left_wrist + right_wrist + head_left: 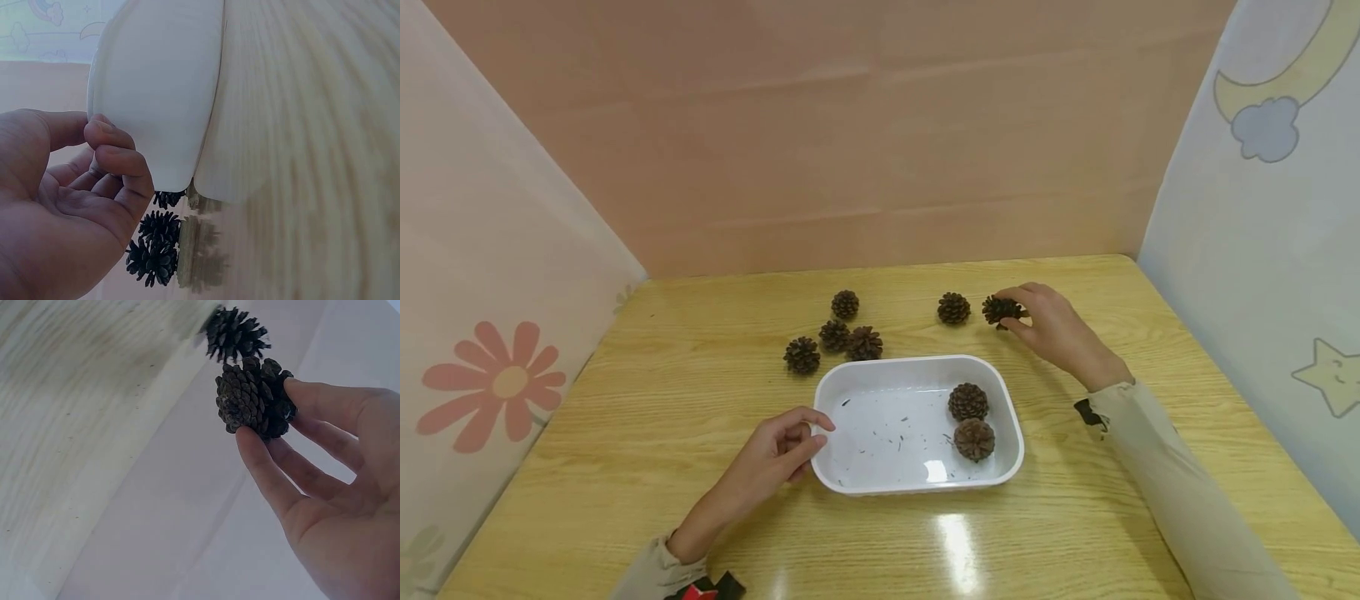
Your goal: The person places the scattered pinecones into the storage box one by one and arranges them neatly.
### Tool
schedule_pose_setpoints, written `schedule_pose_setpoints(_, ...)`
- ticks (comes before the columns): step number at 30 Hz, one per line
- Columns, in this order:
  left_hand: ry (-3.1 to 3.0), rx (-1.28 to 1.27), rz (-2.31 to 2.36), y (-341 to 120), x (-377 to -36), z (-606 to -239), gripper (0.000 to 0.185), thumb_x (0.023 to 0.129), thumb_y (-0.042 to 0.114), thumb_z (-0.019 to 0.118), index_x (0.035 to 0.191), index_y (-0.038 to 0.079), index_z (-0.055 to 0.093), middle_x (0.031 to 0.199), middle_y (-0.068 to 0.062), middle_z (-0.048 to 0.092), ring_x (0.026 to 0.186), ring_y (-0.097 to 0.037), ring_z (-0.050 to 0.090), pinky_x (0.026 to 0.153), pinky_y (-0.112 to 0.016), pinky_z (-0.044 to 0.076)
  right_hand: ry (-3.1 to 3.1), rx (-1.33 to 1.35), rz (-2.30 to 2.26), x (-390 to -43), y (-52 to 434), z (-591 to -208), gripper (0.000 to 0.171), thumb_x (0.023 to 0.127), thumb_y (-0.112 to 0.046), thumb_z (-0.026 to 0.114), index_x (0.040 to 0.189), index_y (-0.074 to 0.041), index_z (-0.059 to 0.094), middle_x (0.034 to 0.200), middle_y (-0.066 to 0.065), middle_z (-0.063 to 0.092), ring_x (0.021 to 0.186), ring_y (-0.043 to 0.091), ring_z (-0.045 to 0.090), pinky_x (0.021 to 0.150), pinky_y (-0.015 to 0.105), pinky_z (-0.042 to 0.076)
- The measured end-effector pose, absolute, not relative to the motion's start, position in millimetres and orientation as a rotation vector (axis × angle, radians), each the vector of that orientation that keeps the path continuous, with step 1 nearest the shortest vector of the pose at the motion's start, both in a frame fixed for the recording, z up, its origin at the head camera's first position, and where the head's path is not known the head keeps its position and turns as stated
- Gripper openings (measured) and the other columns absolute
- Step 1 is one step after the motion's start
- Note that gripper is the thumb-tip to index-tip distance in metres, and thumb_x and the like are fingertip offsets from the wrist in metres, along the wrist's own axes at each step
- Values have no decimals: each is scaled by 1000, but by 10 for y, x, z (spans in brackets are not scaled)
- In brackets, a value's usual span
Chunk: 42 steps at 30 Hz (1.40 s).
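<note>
Your right hand [1052, 329] pinches a pine cone [1001, 309] between thumb and fingertips, beyond the far right corner of the white tray [1009, 417]; another loose cone [953, 307] lies just beside it, toward the tray's far middle. Judging by its look, the cone is light, stiff and brittle at the scale tips, so hold it around the body, not by single scales. Your left hand [778, 454] rests against the tray's near left corner, fingers loosely curled, gripping nothing. Two cones [972, 421] lie inside the tray's right end, four more [837, 335] beyond its far left edge
</note>
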<state>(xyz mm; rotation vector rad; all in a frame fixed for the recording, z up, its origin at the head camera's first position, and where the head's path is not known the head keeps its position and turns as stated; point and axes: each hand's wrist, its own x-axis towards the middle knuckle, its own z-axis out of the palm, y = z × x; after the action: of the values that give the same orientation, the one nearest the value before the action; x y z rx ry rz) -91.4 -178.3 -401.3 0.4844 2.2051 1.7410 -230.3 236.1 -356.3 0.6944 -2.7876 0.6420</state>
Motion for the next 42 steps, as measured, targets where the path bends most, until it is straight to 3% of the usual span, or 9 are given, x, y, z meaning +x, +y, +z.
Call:
schedule_pose_setpoints(11, 2202, 481, 1744, -1777, -905, -4002, 29, 104, 19, 57, 122, -3, 60, 76, -23, 52, 53, -20, 47, 44, -31, 43, -2696, 751, 666, -2148, 2199, -3403, 42, 90, -5, 74, 129, -1, 62, 123, 19, 64, 110, 38, 60, 90, 52, 52)
schedule_pose_setpoints(17, 2199, 470, 1747, -1774, -905, -4002, 29, 104, 20, 57, 121, -3, 60, 76, -18, 52, 53, -17, 47, 44, -30, 43, -2630, 808, 653, -2059, 2113, -3315, 41, 89, -4, 75, 128, -1, 63, 120, 19, 64, 105, 35, 62, 85, 50, 54)
schedule_pose_setpoints(32, 2220, 474, 1729, -1769, -909, -4002, 28, 103, 20, 57, 121, -2, 61, 76, -13, 53, 54, -15, 49, 45, -30, 45, -2512, 963, 642, -1847, 1928, -3173, 41, 86, -2, 77, 125, 0, 64, 117, 18, 65, 109, 35, 61, 85, 50, 55)
schedule_pose_setpoints(42, 2228, 473, 1722, -1773, -908, -4000, 29, 103, 21, 57, 121, -2, 61, 75, -16, 53, 53, -22, 48, 45, -31, 45, -2483, 1037, 667, -1741, 1807, -3156, 45, 85, -2, 78, 127, -3, 63, 115, 14, 64, 104, 30, 62, 83, 44, 56)
